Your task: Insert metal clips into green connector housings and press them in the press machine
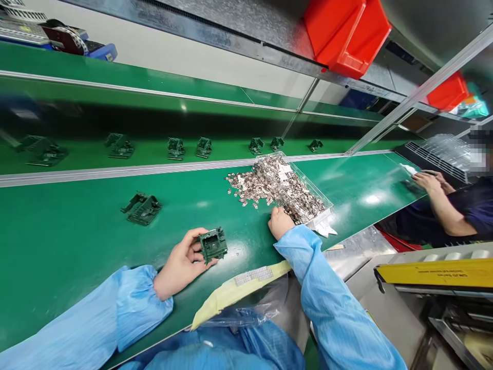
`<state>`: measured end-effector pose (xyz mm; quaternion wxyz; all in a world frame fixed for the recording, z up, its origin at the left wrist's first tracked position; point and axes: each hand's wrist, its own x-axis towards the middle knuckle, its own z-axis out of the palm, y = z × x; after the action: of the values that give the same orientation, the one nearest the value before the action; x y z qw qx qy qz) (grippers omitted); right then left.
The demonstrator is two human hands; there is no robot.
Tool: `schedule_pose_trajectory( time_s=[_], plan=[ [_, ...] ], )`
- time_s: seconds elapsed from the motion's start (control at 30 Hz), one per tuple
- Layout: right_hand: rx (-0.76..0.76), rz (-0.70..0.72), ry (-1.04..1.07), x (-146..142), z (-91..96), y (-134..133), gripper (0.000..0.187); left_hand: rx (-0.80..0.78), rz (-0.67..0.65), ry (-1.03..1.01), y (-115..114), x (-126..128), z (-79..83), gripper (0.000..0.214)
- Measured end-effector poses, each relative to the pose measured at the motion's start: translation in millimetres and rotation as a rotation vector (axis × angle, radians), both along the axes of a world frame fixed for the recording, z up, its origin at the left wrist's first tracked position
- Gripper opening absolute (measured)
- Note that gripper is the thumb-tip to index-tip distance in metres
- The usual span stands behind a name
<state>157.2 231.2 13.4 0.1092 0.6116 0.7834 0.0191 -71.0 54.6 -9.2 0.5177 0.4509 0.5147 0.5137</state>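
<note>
My left hand [180,268] grips a dark green plastic housing [214,246] between thumb and fingers, its open square recess facing up. Closed at the near left corner of a clear plastic tray is my right hand [280,224]; whatever its fingertips pinch, if anything, is hidden. The tray [327,210] holds a heap of small metal pieces [277,177], many spilled over its left side onto the green surface. A second green housing [142,208] rests farther back on the left, apart from both hands.
Several similar housings [176,148] stand along the belt [150,154] behind a metal rail. A yellow strip [227,294] lies along the near edge. Red bins [346,36] sit on the shelf above. At the far right, a co-worker's hands [427,180] work over the bench.
</note>
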Motion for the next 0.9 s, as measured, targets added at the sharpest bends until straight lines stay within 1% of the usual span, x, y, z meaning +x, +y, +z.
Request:
schedule_pose_trajectory(
  time_s=[0.1, 0.23, 0.3, 0.37, 0.43, 0.5, 0.6, 0.67, 0.77, 0.9],
  plan=[
    [0.032, 0.008, 0.116, 6.5, 6.1, -5.7, 0.018, -0.021, 0.004, -0.082, 0.9, 9.3, 2.1, 0.058],
    [0.077, 0.035, 0.276, 19.2, 15.8, -21.7, 0.019, -0.034, 0.016, -0.145, 3.6, 20.4, 3.0, 0.062],
    [0.092, 0.018, 0.331, 26.0, 15.1, -28.1, 0.02, -0.03, 0.052, -0.16, 5.6, 24.6, 1.9, 0.064],
    [0.101, -0.023, 0.362, 31.2, 10.6, -29.1, 0.022, -0.033, 0.096, -0.163, 7.6, 27.4, 0.1, 0.066],
    [0.114, -0.077, 0.374, 32.3, 5.1, -23.3, 0.023, -0.04, 0.118, -0.161, 9.4, 28.8, -1.8, 0.068],
    [0.132, -0.129, 0.369, 27.9, 0.8, -12.1, 0.024, -0.038, 0.12, -0.162, 10.9, 29.1, -3.6, 0.067],
    [0.147, -0.194, 0.354, 13.3, -2.5, 6.6, 0.026, -0.031, 0.12, -0.17, 12.3, 28.5, -5.5, 0.066],
    [0.139, -0.228, 0.346, 3.0, -4.0, 14.8, 0.023, -0.031, 0.115, -0.179, 12.7, 28.0, -5.5, 0.065],
    [0.131, -0.258, 0.358, -5.7, -7.3, 17.8, 0.017, -0.038, 0.101, -0.182, 12.6, 27.4, -4.1, 0.062],
    [0.124, -0.244, 0.437, -1.8, -9.4, 14.6, 0.013, -0.035, 0.075, -0.175, 10.4, 25.0, -2.7, 0.061]
  ],
)
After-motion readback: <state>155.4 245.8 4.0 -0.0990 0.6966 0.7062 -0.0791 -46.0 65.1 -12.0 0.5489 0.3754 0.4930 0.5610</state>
